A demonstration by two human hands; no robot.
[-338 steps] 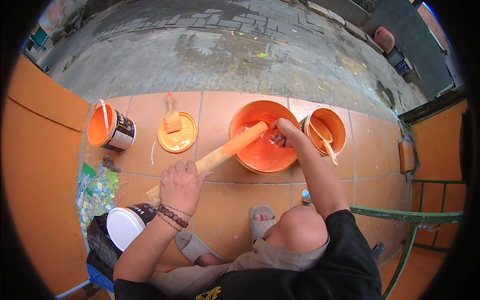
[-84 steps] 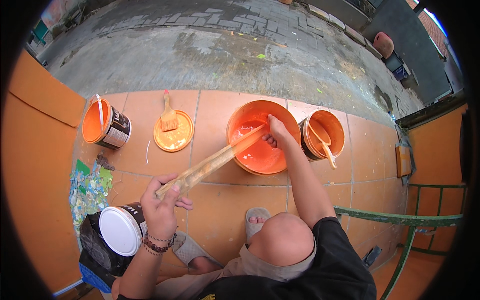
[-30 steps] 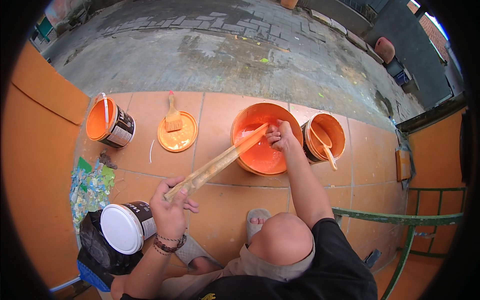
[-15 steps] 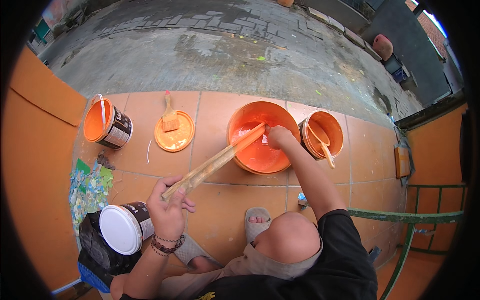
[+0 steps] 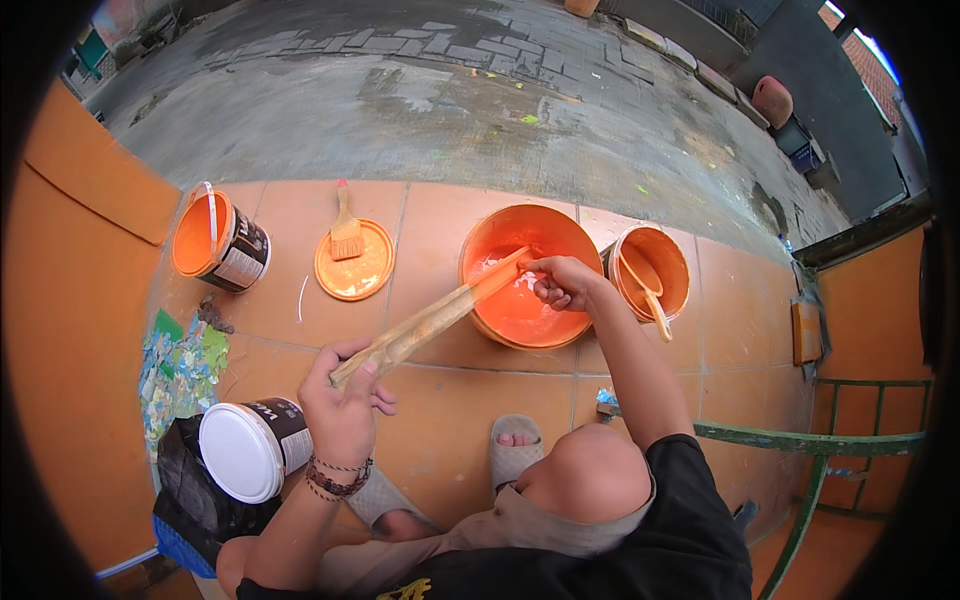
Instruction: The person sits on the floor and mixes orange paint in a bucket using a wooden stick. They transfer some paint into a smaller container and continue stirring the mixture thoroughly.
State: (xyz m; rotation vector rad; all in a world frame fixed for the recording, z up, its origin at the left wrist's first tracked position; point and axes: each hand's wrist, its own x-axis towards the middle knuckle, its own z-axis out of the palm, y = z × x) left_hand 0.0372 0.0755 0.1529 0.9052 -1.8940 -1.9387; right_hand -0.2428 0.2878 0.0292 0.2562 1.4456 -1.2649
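Note:
My left hand grips the near end of a long wooden stick smeared with orange paint. The stick slants up to the right into a large orange bucket of orange paint, its far end dipped inside. My right hand is closed on the stick's upper part at the bucket's right rim. I am crouched on orange floor tiles, one sandalled foot below the bucket.
A smaller orange bucket with a stick stands right of the big one. A brush lies on an orange lid. An open paint can stands far left; a white-lidded can sits by my left knee. A green railing is at the right.
The stick has swung slightly in the bucket; my left hand has shifted a little up and right with its end. My right hand stays at the bucket rim.

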